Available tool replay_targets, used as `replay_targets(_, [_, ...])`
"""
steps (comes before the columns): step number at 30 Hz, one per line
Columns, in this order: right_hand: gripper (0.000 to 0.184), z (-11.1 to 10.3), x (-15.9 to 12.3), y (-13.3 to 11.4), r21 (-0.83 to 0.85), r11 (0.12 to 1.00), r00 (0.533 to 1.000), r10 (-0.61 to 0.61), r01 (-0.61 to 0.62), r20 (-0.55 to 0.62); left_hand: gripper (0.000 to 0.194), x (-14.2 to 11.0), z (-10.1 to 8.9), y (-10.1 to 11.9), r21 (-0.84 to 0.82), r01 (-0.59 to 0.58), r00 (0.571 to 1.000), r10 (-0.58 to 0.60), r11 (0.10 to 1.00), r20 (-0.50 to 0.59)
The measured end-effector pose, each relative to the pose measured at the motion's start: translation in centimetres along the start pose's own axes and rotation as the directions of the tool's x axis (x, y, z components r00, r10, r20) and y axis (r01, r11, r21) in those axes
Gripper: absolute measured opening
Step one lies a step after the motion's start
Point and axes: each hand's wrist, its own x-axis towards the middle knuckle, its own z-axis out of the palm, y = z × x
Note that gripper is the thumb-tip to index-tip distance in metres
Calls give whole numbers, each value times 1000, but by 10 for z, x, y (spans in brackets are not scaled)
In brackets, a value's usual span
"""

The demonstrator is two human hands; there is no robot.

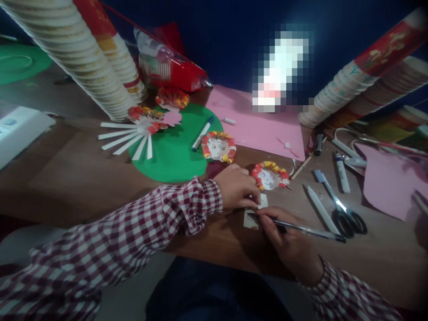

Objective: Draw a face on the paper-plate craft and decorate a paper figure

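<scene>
My right hand (290, 245) is closed round a clear-barrelled pen (310, 230) with a dark cap end, its tip over a small pale piece of paper (250, 220) near the table's front edge. With fingers curled, my left hand (237, 187) holds the upper part of that paper against the table. Just beyond the hands lie two rings of red-and-yellow crinkled paper with drawn faces: one ring (270, 175) on the wood, the other ring (219, 147) partly on a green disc (170, 165). What is on the small paper is too blurred to read.
Black-handled scissors (347, 220), a white pen-shaped tool (321, 207) and a marker (341, 173) lie to the right. Pink sheets (250, 120) are behind. Stacked paper cups (76, 53) tower at left, more cups (347, 89) at right. A paper-strip figure (143, 125) overlaps the disc.
</scene>
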Motion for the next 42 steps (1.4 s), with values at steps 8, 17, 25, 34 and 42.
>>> replay_targets(8, [16, 0, 1, 0, -3, 1000, 1000, -9, 9, -5, 15, -1, 1, -1, -3, -12, 1000, 12, 1000, -9])
replay_targets(17, [16, 1, 0, 1, 14, 1000, 1000, -6, 6, -3, 16, 0, 1, -1, 11, -7, 1000, 7, 1000, -6])
replay_targets(25, [18, -2, -2, 0, 141, 983, 991, 124, -117, -42, 16, -1, 0, -1, -9, -23, 1000, 23, 1000, -20])
replay_targets(34, [17, 0, -2, 2, 86, 995, 998, 55, -54, -9, 15, -1, 2, -2, -14, -24, 999, 24, 1000, -23])
replay_targets(42, [15, -1, 1, -1, 62, 998, 1000, 14, -14, -8, 15, -1, 2, -2, -13, -23, 999, 23, 1000, -23])
